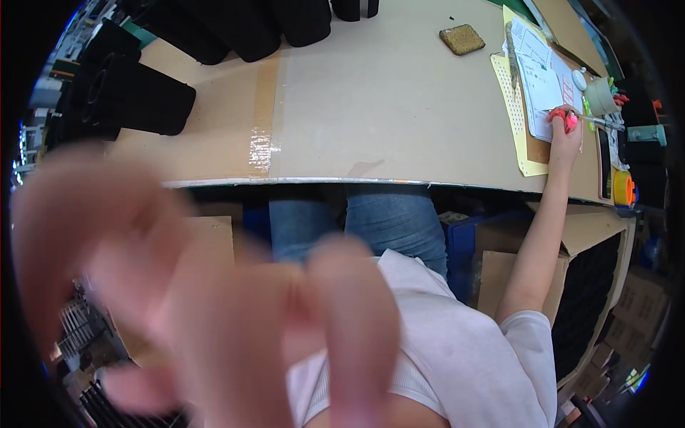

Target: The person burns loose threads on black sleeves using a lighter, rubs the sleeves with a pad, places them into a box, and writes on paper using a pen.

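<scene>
Large and blurred, my left hand (pixel 242 321) is raised close to the camera at the lower left, its bent fingers apart and nothing visible between them. On the right, my right hand (pixel 565 139) is at the papers (pixel 539 85), its fingers closed round a small red-handled tool (pixel 558 114) that looks like scissors. Something bright pink shows at its fingertips. A clear pen-like item (pixel 603 123) lies just right of that hand. Beneath the papers is a yellow sheet with holes (pixel 515 121).
Black cylindrical containers (pixel 143 93) stand at the table's (pixel 371 107) left and back. A brown sponge-like block (pixel 462 40) lies at the back right. Near the right edge are a pale cup (pixel 601 95), a dark phone-like object (pixel 605 162) and an orange-yellow tape roll (pixel 623 188).
</scene>
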A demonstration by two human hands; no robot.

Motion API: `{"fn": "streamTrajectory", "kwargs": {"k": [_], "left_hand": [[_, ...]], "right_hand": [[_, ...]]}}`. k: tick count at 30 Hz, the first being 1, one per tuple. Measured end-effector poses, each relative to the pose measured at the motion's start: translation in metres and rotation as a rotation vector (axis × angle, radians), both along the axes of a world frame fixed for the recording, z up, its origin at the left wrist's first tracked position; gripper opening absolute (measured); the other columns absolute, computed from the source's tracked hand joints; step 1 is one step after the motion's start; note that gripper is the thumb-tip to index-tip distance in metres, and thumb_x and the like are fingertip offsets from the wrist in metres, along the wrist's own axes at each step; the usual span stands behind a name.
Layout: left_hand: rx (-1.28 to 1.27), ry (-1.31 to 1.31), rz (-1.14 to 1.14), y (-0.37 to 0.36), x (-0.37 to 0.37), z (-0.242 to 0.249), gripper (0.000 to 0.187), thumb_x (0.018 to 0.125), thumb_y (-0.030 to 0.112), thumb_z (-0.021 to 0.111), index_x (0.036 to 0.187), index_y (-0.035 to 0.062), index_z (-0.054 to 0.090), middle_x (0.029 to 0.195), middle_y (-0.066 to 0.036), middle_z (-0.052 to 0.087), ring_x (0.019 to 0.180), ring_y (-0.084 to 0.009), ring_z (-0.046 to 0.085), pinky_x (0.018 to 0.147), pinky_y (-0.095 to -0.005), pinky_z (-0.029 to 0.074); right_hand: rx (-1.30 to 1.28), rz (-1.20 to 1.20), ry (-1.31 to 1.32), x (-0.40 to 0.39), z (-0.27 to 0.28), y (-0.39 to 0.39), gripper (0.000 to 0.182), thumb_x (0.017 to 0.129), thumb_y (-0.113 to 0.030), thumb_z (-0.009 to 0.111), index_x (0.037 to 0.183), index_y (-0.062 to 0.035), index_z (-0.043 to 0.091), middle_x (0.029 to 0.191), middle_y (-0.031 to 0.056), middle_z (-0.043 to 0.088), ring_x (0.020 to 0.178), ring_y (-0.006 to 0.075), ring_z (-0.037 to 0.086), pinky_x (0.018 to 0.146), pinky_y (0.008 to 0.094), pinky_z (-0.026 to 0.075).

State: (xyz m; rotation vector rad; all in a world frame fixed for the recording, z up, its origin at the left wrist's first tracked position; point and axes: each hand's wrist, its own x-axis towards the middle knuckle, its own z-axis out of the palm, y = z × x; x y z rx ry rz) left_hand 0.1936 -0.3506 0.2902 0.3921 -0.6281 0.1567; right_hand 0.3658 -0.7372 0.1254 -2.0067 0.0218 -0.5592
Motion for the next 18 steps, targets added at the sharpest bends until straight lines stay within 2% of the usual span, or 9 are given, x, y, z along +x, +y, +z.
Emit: {"fn": "streamTrajectory", "kwargs": {"k": [1, 3, 4, 6, 8, 9, 12, 16, 18], "left_hand": [[-0.002, -0.009, 0.001, 0.001, -0.001, -0.003, 0.046, 0.099, 0.036, 0.044, 0.135, 0.0078, 0.035, 0.128, -0.014, 0.044, 0.096, -0.0212, 0.056, 0.096, -0.0422, 0.044], [0.011, 0.052, 0.059, -0.003, 0.016, -0.053, 0.055, 0.101, 0.043, 0.035, 0.146, 0.0123, 0.024, 0.136, -0.014, 0.036, 0.103, -0.0226, 0.052, 0.101, -0.0424, 0.039], [0.012, 0.045, 0.055, -0.006, 0.017, -0.066, 0.055, 0.101, 0.043, 0.035, 0.146, 0.0123, 0.024, 0.136, -0.014, 0.036, 0.103, -0.0226, 0.052, 0.101, -0.0424, 0.039], [-0.011, 0.474, 0.104, -0.010, 0.018, -0.084, 0.057, 0.102, 0.047, 0.024, 0.150, 0.0197, 0.012, 0.135, -0.013, 0.038, 0.101, -0.0240, 0.050, 0.101, -0.0419, 0.038], [-0.004, 0.415, 0.105, -0.009, 0.021, -0.093, 0.056, 0.102, 0.044, 0.031, 0.149, 0.0161, 0.019, 0.133, -0.015, 0.040, 0.108, -0.0229, 0.050, 0.104, -0.0420, 0.037], [-0.026, 0.463, 0.120, -0.011, 0.018, -0.095, 0.055, 0.102, 0.045, 0.024, 0.150, 0.0194, 0.013, 0.132, -0.016, 0.039, 0.103, -0.0247, 0.049, 0.102, -0.0430, 0.037], [-0.028, 0.402, 0.090, -0.010, 0.020, -0.100, 0.055, 0.102, 0.044, 0.028, 0.149, 0.0159, 0.019, 0.131, -0.015, 0.042, 0.107, -0.0229, 0.050, 0.104, -0.0422, 0.037], [-0.046, 0.404, 0.068, -0.011, 0.020, -0.100, 0.058, 0.102, 0.039, 0.034, 0.150, 0.0187, 0.011, 0.128, -0.014, 0.041, 0.099, -0.0232, 0.049, 0.100, -0.0413, 0.038], [0.014, 0.375, 0.129, -0.014, 0.019, -0.101, 0.059, 0.097, 0.026, 0.050, 0.148, 0.0155, 0.020, 0.119, -0.013, 0.047, 0.091, -0.0215, 0.050, 0.094, -0.0378, 0.043]], "right_hand": [[-0.003, -0.003, -0.004, 0.000, 0.002, 0.001, 0.019, 0.083, -0.003, 0.054, 0.103, -0.0013, 0.054, 0.084, 0.0070, 0.061, 0.074, 0.0127, 0.055, 0.072, 0.0215, 0.044], [0.004, -0.016, -0.017, 0.000, 0.003, 0.002, 0.019, 0.083, -0.003, 0.053, 0.103, -0.0013, 0.054, 0.084, 0.0071, 0.061, 0.074, 0.0127, 0.055, 0.072, 0.0214, 0.045], [0.007, -0.020, -0.016, 0.000, 0.003, 0.003, 0.019, 0.083, -0.003, 0.053, 0.103, -0.0013, 0.054, 0.085, 0.0071, 0.061, 0.074, 0.0128, 0.055, 0.071, 0.0213, 0.045], [0.012, -0.024, -0.011, 0.000, 0.001, 0.004, 0.019, 0.083, -0.003, 0.053, 0.103, -0.0012, 0.054, 0.086, 0.0073, 0.061, 0.074, 0.0128, 0.055, 0.071, 0.0212, 0.045], [0.014, -0.025, -0.007, -0.001, 0.002, 0.004, 0.020, 0.083, -0.003, 0.053, 0.103, -0.0012, 0.054, 0.086, 0.0074, 0.061, 0.074, 0.0129, 0.055, 0.071, 0.0212, 0.045], [0.017, -0.026, 0.003, -0.001, 0.003, 0.004, 0.020, 0.083, -0.002, 0.053, 0.103, -0.0012, 0.054, 0.087, 0.0075, 0.061, 0.074, 0.0129, 0.056, 0.071, 0.0212, 0.045], [0.023, -0.026, 0.017, 0.001, 0.003, 0.004, 0.020, 0.083, -0.002, 0.053, 0.103, -0.0013, 0.054, 0.088, 0.0078, 0.061, 0.074, 0.0130, 0.056, 0.070, 0.0211, 0.045], [0.046, -0.011, -0.012, 0.003, -0.004, -0.002, 0.020, 0.082, -0.001, 0.053, 0.103, -0.0009, 0.054, 0.088, 0.0081, 0.061, 0.074, 0.0132, 0.056, 0.070, 0.0215, 0.045], [0.005, -0.008, -0.023, 0.003, -0.004, -0.004, 0.021, 0.082, -0.001, 0.053, 0.103, -0.0002, 0.054, 0.087, 0.0083, 0.062, 0.073, 0.0137, 0.057, 0.069, 0.0220, 0.046]]}}
